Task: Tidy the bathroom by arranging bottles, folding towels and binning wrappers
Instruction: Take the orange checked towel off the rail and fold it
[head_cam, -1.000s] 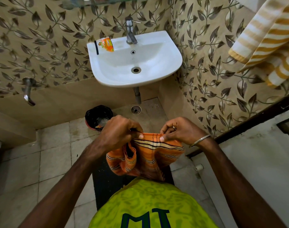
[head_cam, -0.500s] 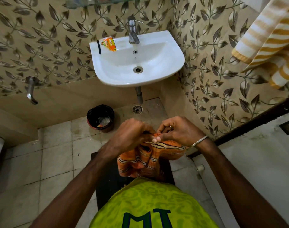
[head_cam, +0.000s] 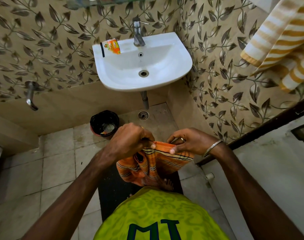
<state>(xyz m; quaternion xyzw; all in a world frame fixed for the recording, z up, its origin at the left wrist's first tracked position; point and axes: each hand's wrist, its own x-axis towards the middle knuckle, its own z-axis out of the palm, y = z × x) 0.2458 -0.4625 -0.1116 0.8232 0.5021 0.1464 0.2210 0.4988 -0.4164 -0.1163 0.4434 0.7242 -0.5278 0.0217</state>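
An orange striped towel (head_cam: 154,163) hangs folded in front of my chest. My left hand (head_cam: 130,141) pinches its top edge on the left, and my right hand (head_cam: 187,142) pinches the same edge on the right, thumbs on top. An orange wrapper (head_cam: 112,46) lies on the left rim of the white sink (head_cam: 179,73), beside a thin black strip. On the floor under the sink's left side stands a black-lined bin (head_cam: 104,122) with some scraps inside. Bottles on the glass shelf (head_cam: 102,0) at the top are cut off by the frame.
A yellow-and-white striped towel (head_cam: 282,44) hangs at the upper right. A tap (head_cam: 138,32) stands on the sink and a wall spout (head_cam: 31,95) sticks out at the left. A floor drain (head_cam: 143,115) and a black mat (head_cam: 111,187) lie below; a dark door frame (head_cam: 268,129) runs on the right.
My hands came close together half a second ago, bunching the towel's top edge, and have now moved slightly apart again along it. The view has shifted a little.
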